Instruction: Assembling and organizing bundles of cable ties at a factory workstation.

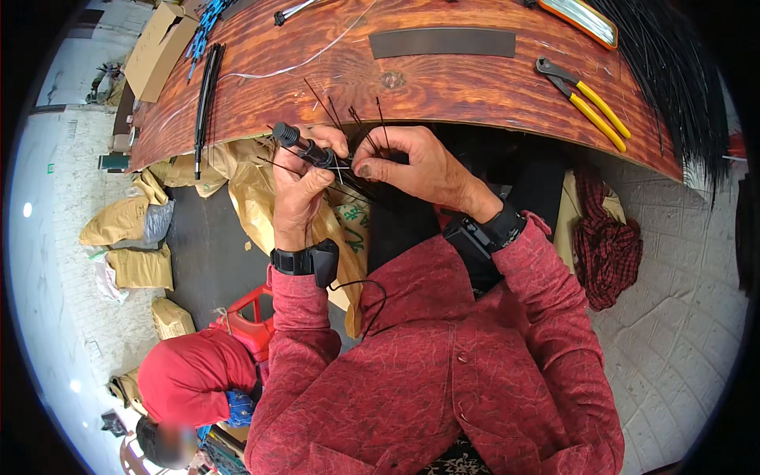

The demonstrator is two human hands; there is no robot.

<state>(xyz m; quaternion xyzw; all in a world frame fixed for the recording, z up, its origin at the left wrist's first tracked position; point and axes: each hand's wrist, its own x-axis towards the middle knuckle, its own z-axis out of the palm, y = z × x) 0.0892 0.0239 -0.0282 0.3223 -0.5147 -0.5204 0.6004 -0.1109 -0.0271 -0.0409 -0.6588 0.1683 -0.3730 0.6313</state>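
Near the table's front edge, my left hand is closed round a black cylindrical part with a ribbed end. My right hand is beside it, thumb and fingers pinched on thin black strips that look like cable ties. Several of these strips stick up and out between the two hands, and some hang below them. A small whitish piece shows by the left thumb, too small to name. The fingertips of both hands nearly meet, and the spot where the strips join the black part is partly hidden.
Yellow-handled pliers, a flat dark strip and a black rod bundle lie on the wooden table. Long black strands drape over its right end. Brown bags hang below left; a person in red sits behind.
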